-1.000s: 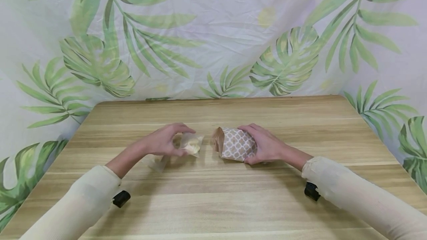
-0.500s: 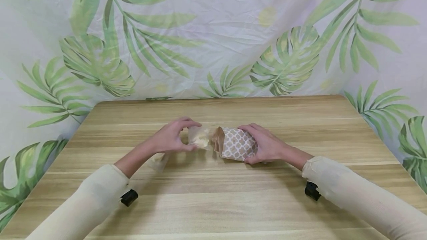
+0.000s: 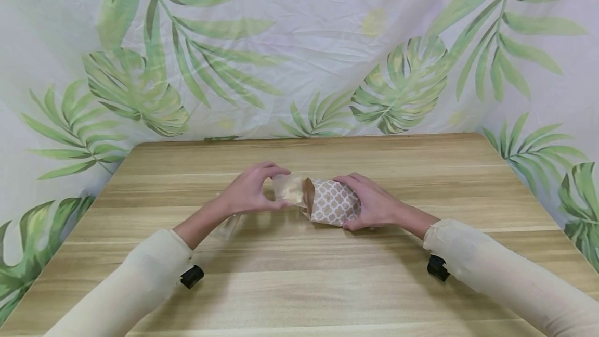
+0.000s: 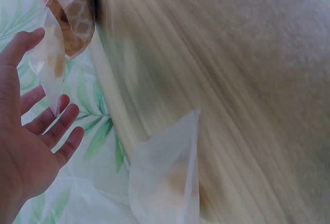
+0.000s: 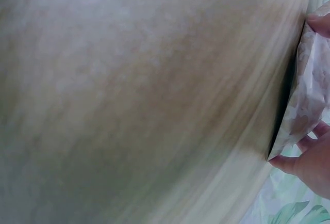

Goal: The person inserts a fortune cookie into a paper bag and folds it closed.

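Head view has the left hand (image 3: 252, 189) pinching a small see-through packet (image 3: 288, 190) with pale yellow contents between thumb and fingertips, the thumb and fingers set at opposite edges. Over the last second that hand has travelled rightward across the table (image 3: 299, 285); the packet, well short of the paper bag (image 3: 334, 202) at first, is now right at its open mouth. Whether its leading edge is already inside, I cannot tell. The right hand (image 3: 376, 204) has stayed put, its thumb and fingers gripping the bag's far end from both sides, and the bag lies on its side as before, brown mouth facing the packet, white lattice pattern outward. Left wrist view shows the packet's edge meeting the bag's mouth, with the other fingers of that hand spread apart. A second see-through packet (image 3: 226, 227) remains on the table below the left wrist. The left sleeve (image 3: 135, 280) has shifted rightward too, along with the black block (image 3: 192, 276) at its cuff.
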A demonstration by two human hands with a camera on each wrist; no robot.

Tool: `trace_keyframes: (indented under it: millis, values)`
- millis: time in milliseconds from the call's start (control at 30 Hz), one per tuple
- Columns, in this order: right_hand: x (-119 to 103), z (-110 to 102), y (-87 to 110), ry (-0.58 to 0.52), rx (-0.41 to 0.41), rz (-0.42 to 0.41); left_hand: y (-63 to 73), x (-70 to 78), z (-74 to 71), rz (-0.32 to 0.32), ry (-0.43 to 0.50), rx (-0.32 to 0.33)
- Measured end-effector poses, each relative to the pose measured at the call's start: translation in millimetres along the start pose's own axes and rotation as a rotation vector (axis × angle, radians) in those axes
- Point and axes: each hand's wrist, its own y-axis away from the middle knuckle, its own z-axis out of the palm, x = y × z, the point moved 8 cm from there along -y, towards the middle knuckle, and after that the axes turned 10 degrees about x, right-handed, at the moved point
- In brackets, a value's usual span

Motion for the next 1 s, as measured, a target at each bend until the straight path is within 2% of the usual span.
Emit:
trace_keyframes:
  millis: [200, 433, 667, 767, 1000]
  values:
    - [-2.4, -0.8, -1.1, -0.003, -0.001, -0.007, 0.7, 6.7, 5.0, 0.008, -0.07, 0.028]
    - [-2.1, -1.3, -1.4, 0.0, 0.005, -0.018, 4.0, 17.5, 6.7, 0.133, -0.213, 0.053]
    - [-0.9, -1.2, -1.4, 0.007, 0.008, -0.02, 7.0, 26.8, 8.1, 0.226, -0.332, 0.014]
    - [0.2, -1.0, -1.2, 0.002, -0.002, -0.001, 6.6, 30.0, 9.8, 0.255, -0.333, -0.006]
    - [1.4, 0.1, -0.9, 0.01, -0.012, -0.001, 1.6, 33.9, 13.5, 0.281, -0.263, -0.056]
